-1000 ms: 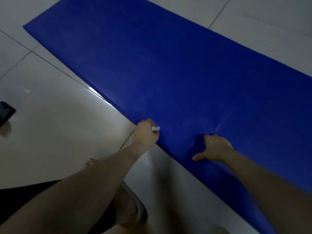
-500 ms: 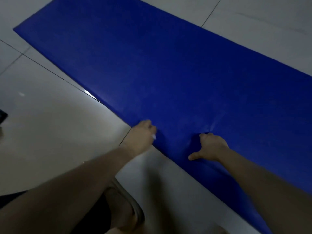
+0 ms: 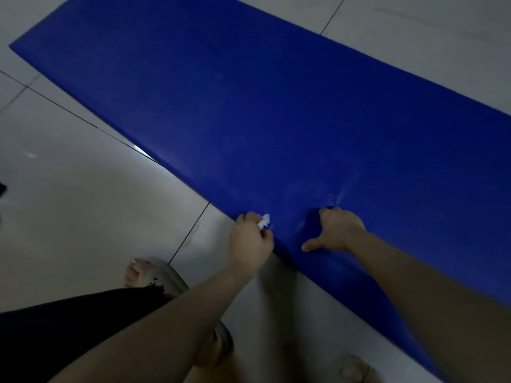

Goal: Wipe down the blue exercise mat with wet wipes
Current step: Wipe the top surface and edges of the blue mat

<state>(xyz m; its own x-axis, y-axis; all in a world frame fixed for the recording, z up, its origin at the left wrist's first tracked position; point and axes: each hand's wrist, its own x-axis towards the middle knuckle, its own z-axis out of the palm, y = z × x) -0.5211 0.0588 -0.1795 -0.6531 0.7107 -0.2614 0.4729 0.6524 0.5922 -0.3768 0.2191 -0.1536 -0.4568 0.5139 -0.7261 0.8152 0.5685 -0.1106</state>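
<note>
The blue exercise mat (image 3: 276,106) lies flat on a pale tiled floor and runs from the upper left to the lower right. At its near edge my left hand (image 3: 250,244) pinches a small crumpled white wet wipe (image 3: 264,220) against the mat. Just to the right, my right hand (image 3: 337,230) sits on the mat with its fingers curled down into the surface and its thumb stuck out. The mat puckers into creases around those fingertips.
My foot in a grey sandal (image 3: 149,275) stands on the floor left of my left arm, below it black shorts (image 3: 69,327). Another foot (image 3: 354,369) shows at the bottom. A dark object (image 3: 2,187) pokes in at the left edge.
My left hand has slid a little along the mat's near edge, closer to my right hand, and more of the wipe shows. My right hand has stayed put on the mat.
</note>
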